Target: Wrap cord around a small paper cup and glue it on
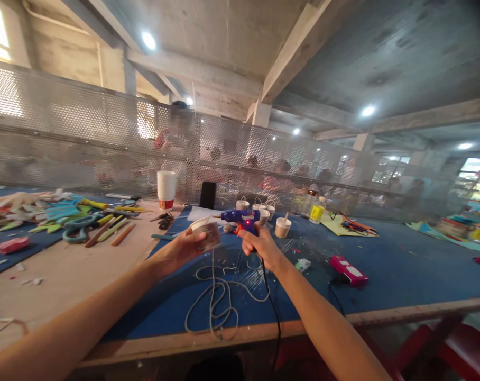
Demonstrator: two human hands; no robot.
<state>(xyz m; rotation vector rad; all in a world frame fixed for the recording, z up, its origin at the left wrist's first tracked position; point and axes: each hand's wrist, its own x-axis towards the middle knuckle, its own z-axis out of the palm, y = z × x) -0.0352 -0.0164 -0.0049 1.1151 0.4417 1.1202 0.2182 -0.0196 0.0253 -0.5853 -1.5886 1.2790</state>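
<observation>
My left hand [188,244] is wrapped round a paper cup [210,233] that is tilted toward the right and partly covered in cord. From the cup a thin grey cord [213,296] hangs down and lies in loose loops on the blue mat. In my right hand [259,244] is a blue glue gun [240,215] with a lit red light, its nozzle pointing left at the cup's rim. Whether the nozzle touches the cup I cannot tell. The gun's black cable runs down over the table edge.
Small cups with handles [264,211] stand behind the glue gun, near a single cup [283,227]. A stack of white cups [166,188], scissors [79,227] and markers lie left. Right are a yellow-labelled bottle [317,210] and a pink device [349,271]. A perforated metal screen [117,137] closes the back; people sit beyond.
</observation>
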